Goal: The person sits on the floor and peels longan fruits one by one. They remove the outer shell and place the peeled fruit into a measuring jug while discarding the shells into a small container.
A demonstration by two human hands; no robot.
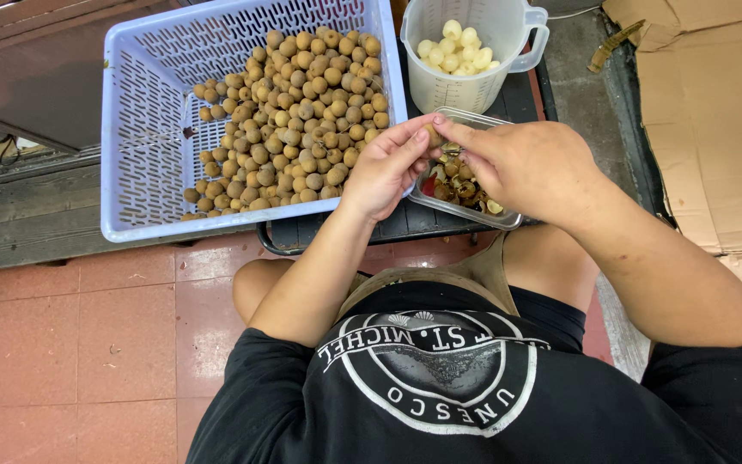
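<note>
The floor of red-brown tiles (88,344) takes the lower left part of the view, and it gives open room on the left side of the person. On the right, flat brown cardboard (714,112) lies along the edge of the work place and closes that side. The lilac plastic basket (143,112) with slotted walls is the biggest container. It sits tilted at the left, and its near rim hangs a little over the dark low stand (405,223). Inside the basket, a heap of small brown round fruits (302,112) fills the right half; the left half of its bottom is bare. Behind the hands stands a translucent measuring jug (457,82) with a handle on its right, and peeled white fruits (457,47) lie in it. Just in front of the jug, a clear shallow tray (465,210) holds brown shells and seeds, and its near edge reaches the edge of the stand.

Both hands meet above the far end of this tray, just beside the right wall of the basket. The left hand (384,167) and the right hand (530,167) are pinched together with the fingertips on one brown fruit (434,135), which sits between them. Between the hands and the jug little free space is left.
</note>
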